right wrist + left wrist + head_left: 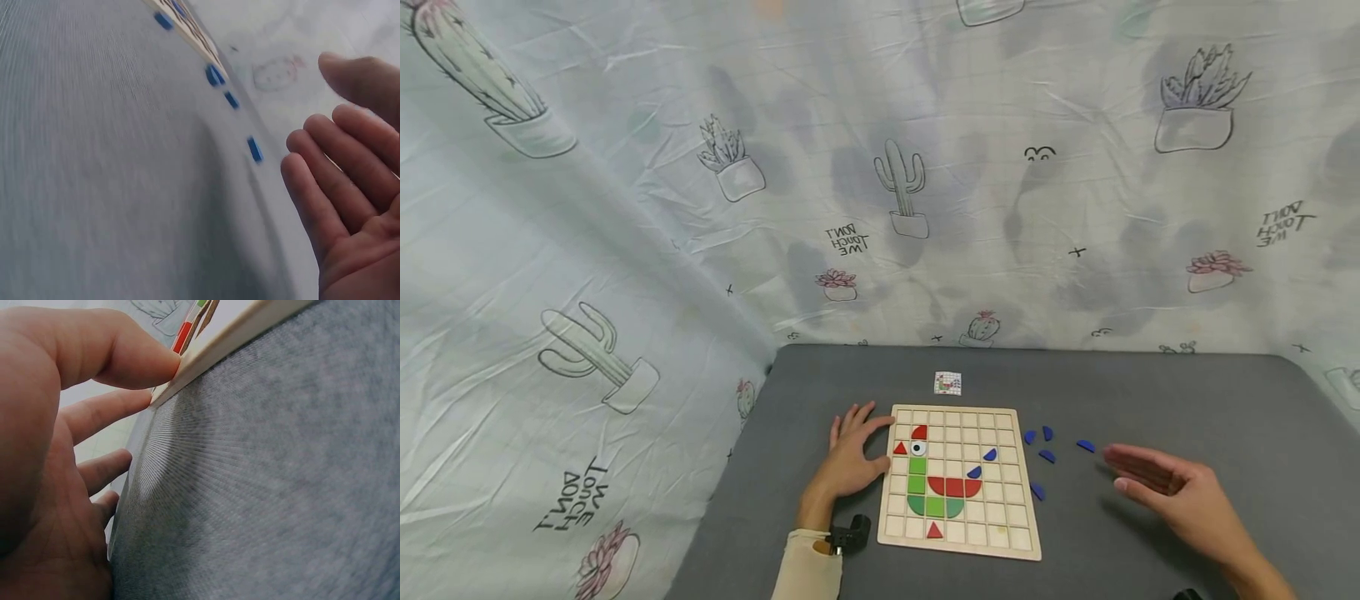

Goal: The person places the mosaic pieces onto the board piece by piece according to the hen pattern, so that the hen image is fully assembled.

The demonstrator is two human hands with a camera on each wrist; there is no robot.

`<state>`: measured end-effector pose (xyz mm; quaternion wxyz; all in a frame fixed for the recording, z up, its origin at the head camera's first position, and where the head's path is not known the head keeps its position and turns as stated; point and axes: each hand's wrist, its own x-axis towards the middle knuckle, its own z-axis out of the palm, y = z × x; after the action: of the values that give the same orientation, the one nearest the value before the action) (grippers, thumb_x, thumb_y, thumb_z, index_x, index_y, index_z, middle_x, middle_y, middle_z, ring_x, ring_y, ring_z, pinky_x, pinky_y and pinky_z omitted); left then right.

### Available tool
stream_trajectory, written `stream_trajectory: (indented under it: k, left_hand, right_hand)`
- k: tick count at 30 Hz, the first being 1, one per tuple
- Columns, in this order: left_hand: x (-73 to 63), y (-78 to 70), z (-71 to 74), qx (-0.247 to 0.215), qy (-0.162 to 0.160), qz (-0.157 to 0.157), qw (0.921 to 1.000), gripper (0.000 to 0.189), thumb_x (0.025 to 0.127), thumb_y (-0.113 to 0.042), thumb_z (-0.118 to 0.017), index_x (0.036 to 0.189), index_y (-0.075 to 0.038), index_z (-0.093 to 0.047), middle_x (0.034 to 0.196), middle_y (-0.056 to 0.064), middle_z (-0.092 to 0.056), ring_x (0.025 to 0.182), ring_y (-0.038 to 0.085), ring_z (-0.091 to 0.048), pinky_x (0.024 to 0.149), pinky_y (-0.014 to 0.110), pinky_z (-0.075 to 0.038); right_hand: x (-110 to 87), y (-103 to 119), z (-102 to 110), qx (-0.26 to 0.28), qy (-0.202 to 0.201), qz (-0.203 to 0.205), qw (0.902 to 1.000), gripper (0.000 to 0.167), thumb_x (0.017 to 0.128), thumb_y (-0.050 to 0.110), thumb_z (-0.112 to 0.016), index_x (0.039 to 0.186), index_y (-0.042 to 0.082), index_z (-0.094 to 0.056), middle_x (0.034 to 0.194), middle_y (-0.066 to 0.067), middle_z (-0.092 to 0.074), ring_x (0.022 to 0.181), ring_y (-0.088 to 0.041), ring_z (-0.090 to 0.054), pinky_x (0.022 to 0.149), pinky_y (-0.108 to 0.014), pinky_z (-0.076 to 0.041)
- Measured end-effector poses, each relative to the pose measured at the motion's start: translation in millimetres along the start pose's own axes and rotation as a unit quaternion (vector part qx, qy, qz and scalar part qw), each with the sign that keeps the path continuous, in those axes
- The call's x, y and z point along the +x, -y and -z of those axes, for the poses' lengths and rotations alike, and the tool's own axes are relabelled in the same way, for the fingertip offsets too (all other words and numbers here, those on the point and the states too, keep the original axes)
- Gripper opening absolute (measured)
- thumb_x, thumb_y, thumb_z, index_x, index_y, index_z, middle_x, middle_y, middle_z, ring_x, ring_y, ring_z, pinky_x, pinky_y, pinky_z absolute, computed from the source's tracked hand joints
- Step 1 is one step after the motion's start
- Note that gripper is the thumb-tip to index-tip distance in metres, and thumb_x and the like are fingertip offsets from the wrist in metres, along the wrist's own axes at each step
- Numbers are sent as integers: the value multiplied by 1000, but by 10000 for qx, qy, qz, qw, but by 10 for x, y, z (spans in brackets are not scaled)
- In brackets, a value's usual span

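My left hand [850, 462] rests at the left edge of a wooden grid board [992, 514]. Thumb and index fingertips touch the rim in the left wrist view, the other fingers spread. On the board, flat red, green and blue pieces and a white eye piece [917, 448] form a bird-like shape. Two blue half-round pieces [990, 455] lie in its right part. My right hand [1187, 496] hovers over the table at the right, fingers extended, thumb apart, holding nothing. Nearest to its fingertips is a loose blue half-round piece [1086, 446].
Several more blue half-round pieces [1047, 457] lie along the board's right side. A small pattern card [947, 383] lies behind the board on the grey table [835, 379]. A curtain [985, 192] printed with potted plants hangs behind and to the left.
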<state>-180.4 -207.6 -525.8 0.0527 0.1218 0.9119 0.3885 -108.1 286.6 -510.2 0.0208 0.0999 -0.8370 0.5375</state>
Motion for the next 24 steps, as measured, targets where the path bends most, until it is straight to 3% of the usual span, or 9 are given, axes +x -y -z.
stream_trajectory:
  k: [5,13,20,24]
  left_hand:
    - [0,7,9,11,5,28,10000,64,88,-12,-73,152,-18,-65,177,18,-34,169,47,-15,133,71,1]
    - [3,4,5,-32,-1,4,10000,65,88,-12,-72,152,-17,-65,177,19,-34,169,47,-14,133,71,1]
    - [-2,-12,13,-81,-23,-27,10000,64,88,-13,-72,152,-17,-66,177,20,-34,169,48,-14,133,71,2]
    - [-6,-8,14,-63,-36,-21,10000,64,88,-13,-72,152,-17,-66,177,20,-35,169,48,-15,133,71,1]
  right_hand:
    - [-40,-37,71,139,42,-100,9998,44,102,-1,-72,144,-12,-63,130,5,-81,115,1,-76,87,-23,-65]
    - [49,-51,-20,-204,177,-386,9989,44,103,13,-77,143,-1,-69,129,6,-81,112,4,-76,85,-17,-63]
    - [201,-62,-121,-1006,-37,-86,9949,40,99,22,-83,136,8,-76,126,-10,-82,103,8,-75,80,-10,-58]
    - [317,-68,-158,-1630,-274,121,9862,37,97,25,-85,131,12,-79,121,-10,-83,100,13,-70,79,-6,-54]
